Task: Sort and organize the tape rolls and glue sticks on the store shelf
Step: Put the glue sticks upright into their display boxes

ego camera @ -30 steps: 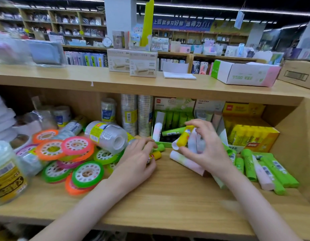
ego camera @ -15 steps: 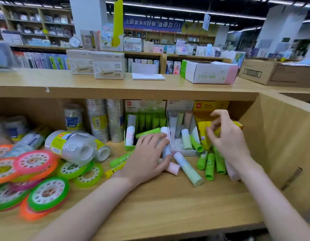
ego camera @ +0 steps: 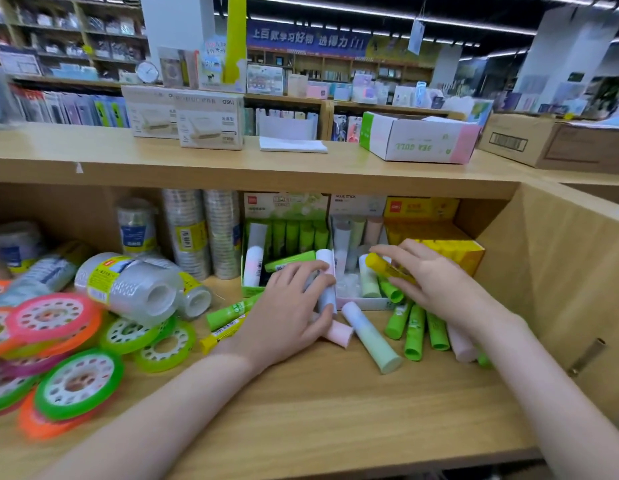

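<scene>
My left hand (ego camera: 287, 317) lies on the shelf board, its fingers curled round a pale white glue stick (ego camera: 327, 292) at the front of the green display box (ego camera: 252, 289). Over the white display box (ego camera: 356, 301), my right hand (ego camera: 439, 282) pinches a yellow glue stick (ego camera: 387, 268). Loose green glue sticks (ego camera: 415, 332), a pastel green-and-white one (ego camera: 370, 336) and a pink one (ego camera: 341, 333) lie between and below my hands. A green stick (ego camera: 232, 310) and a yellow stick (ego camera: 220, 336) lie left of my left hand. Coloured tape rings (ego camera: 51, 317) pile up at the left.
Wrapped clear tape packs (ego camera: 128, 285) lie on their sides, with upright tape stacks (ego camera: 187, 233) behind them. A yellow glue box (ego camera: 471, 254) stands at the right, by the wooden side wall (ego camera: 571, 289). Cardboard boxes (ego camera: 419, 140) sit on the top shelf (ego camera: 232, 168).
My right hand has come down and left from the yellow box and now pinches a yellow glue stick over the white box. My left hand stays by the pale stick, fingers closing round it.
</scene>
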Action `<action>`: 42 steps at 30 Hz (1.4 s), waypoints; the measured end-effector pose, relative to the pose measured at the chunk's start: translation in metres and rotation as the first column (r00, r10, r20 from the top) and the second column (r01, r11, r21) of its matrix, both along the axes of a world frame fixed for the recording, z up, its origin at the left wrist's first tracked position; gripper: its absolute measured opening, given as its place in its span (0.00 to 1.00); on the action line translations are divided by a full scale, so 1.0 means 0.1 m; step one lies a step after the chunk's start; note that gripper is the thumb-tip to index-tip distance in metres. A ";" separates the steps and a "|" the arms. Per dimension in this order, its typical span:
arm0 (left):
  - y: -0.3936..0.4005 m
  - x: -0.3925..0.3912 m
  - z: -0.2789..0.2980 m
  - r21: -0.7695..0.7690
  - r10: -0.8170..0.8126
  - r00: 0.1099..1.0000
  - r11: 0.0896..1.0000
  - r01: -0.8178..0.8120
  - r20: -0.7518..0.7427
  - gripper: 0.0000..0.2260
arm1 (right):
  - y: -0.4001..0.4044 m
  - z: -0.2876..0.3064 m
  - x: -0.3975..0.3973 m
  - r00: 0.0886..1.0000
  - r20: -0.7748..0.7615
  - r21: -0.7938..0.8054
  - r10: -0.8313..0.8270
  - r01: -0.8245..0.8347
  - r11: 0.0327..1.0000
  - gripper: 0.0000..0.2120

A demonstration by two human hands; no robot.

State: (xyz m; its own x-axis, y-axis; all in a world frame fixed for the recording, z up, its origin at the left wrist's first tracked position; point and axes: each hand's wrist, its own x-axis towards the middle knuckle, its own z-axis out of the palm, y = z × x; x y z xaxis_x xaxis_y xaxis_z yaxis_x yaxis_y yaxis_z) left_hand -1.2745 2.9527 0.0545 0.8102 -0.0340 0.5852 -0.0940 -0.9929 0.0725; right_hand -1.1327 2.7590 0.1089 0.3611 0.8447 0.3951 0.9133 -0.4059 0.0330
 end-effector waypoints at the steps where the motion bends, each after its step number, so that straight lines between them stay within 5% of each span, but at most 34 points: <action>1: -0.01 0.00 0.00 -0.001 0.000 1.000 1.000 0.000 0.000 0.16 | 0.00 0.03 -0.01 1.000 -0.016 -0.002 -0.006 0.006 1.000 0.23; 6: 0.00 0.00 0.01 0.000 0.007 1.000 1.000 -0.007 -0.001 0.16 | -0.01 0.16 0.00 0.990 -0.142 0.435 -0.001 0.063 0.898 0.24; 9: 0.00 -0.01 0.01 -0.005 0.002 1.000 1.000 -0.002 0.002 0.16 | 0.06 0.18 0.02 0.985 -0.165 0.562 -0.045 0.132 0.816 0.20; 15: 0.00 -0.01 0.01 -0.033 -0.018 1.000 0.999 0.018 -0.005 0.16 | 0.14 0.01 0.03 0.999 -0.012 0.544 -0.041 0.041 0.838 0.20; 24: 0.01 0.00 0.00 -0.018 -0.017 1.000 1.000 0.017 0.001 0.16 | 0.20 -0.15 0.15 0.956 0.050 0.409 -0.290 0.245 0.879 0.09; 29: 0.00 -0.02 -0.01 -0.018 -0.019 1.000 1.000 0.019 -0.001 0.16 | 0.14 -0.12 0.08 0.948 -0.072 0.345 -0.310 0.315 0.884 0.14; 31: 0.00 -0.01 -0.01 -0.027 -0.021 1.000 0.999 0.021 -0.001 0.15 | 0.09 -0.09 0.01 0.965 0.012 0.337 -0.261 0.242 0.910 0.21; 34: 0.00 -0.01 -0.01 -0.046 -0.008 1.000 0.999 0.009 0.004 0.15 | 0.10 0.02 -0.16 0.992 0.115 -0.124 -0.045 0.060 0.990 0.36; 37: -0.03 -0.01 0.00 -0.056 -0.020 1.000 0.998 0.020 0.002 0.15 | 0.19 0.18 -0.25 0.994 0.061 -0.532 -0.091 0.110 0.839 0.34; 42: 0.00 -0.01 0.00 -0.062 0.004 1.000 0.998 -0.003 0.009 0.15 | 0.38 0.35 -0.19 0.991 0.110 -0.691 -0.077 0.132 0.711 0.31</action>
